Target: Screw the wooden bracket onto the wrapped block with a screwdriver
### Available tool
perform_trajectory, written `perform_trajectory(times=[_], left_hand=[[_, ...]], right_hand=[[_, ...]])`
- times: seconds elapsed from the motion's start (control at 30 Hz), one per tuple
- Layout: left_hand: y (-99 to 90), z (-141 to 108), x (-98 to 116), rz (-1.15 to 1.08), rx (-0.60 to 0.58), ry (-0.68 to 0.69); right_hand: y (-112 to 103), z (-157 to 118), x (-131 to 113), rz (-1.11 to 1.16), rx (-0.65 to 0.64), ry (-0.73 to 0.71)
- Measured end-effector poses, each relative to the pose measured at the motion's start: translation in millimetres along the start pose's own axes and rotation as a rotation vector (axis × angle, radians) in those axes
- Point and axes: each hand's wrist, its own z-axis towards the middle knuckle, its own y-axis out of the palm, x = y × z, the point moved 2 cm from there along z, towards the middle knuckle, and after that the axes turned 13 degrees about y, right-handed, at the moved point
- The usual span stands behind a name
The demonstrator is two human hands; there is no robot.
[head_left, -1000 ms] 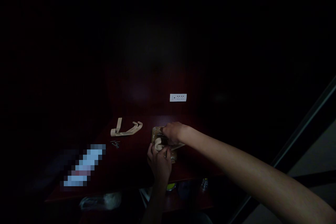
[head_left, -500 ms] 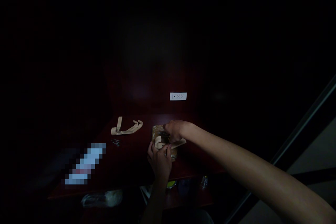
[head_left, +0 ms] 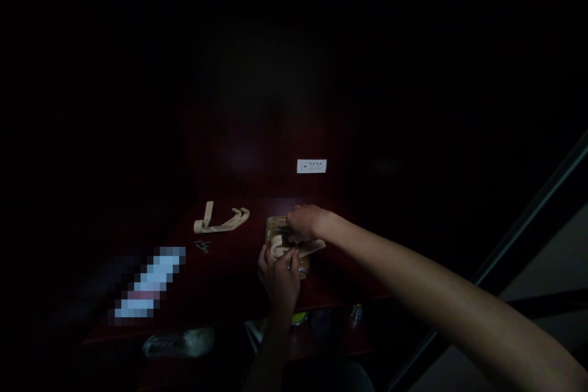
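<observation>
A pale hook-shaped wooden piece (head_left: 316, 247) with a curled end lies across a brown package wrapped in clear film or tape (head_left: 272, 224). My left hand (head_left: 281, 275) holds this wooden piece near its curl, thumb and fingers closed on it. Just above, my right hand (head_left: 307, 223) is bent downward with its fingers pinched close to the piece. Whatever those fingers hold is hidden by the hand and the dark. On the package beside the right fingertips are small dark thin items (head_left: 283, 230), too dim to name.
Further left on the dark red table (head_left: 229, 275) lie more pale wooden hook parts (head_left: 223, 228). Near them is a small pile of thin metal screws or nails (head_left: 202, 247). A blurred-out bluish item (head_left: 151, 282) lies at the left edge. A white socket plate (head_left: 312, 166) is on the back wall.
My right hand has drawn back slightly from the package's far part, its fingers now curled lower near the wooden piece. The left hand keeps its hold.
</observation>
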Motion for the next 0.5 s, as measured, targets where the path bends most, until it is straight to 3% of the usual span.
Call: perform_trajectory(times=[0.2, 0.5], left_hand=[[-1.4, -0.4, 0.8, -0.017, -0.001, -0.003], [2.5, -0.6, -1.5, 0.011, -0.007, 0.000]], right_hand=[[-2.8, -4.6, 2.0, 0.027, -0.158, -0.072], [3.7, -2.8, 1.7, 0.034, 0.054, -0.102]])
